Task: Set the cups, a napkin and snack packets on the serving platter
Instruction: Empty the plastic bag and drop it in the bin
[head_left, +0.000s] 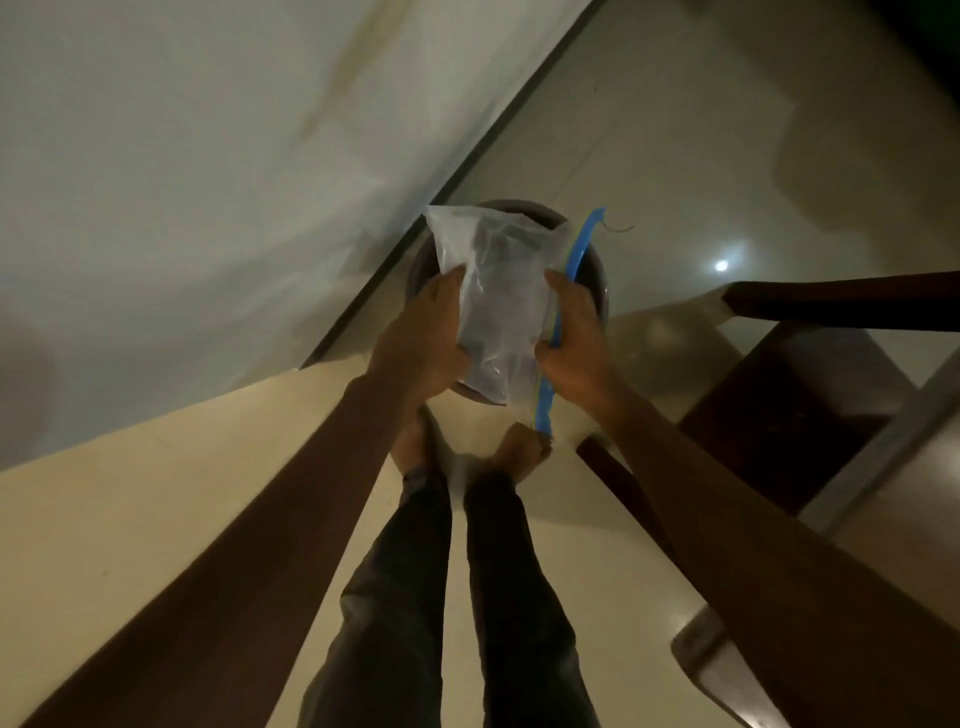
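Both hands (423, 338) (574, 343) on clear bag (498, 306) over platter rim (597, 275).

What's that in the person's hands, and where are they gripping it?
A clear zip bag, held by both sides: left hand on its left edge, right hand on the blue zip edge.

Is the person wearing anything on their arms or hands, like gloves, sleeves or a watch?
No. The left hand and right hand are bare, no gloves or rings visible. Both forearms are uncovered up to the frame edge, with no sleeve, watch or bracelet showing.
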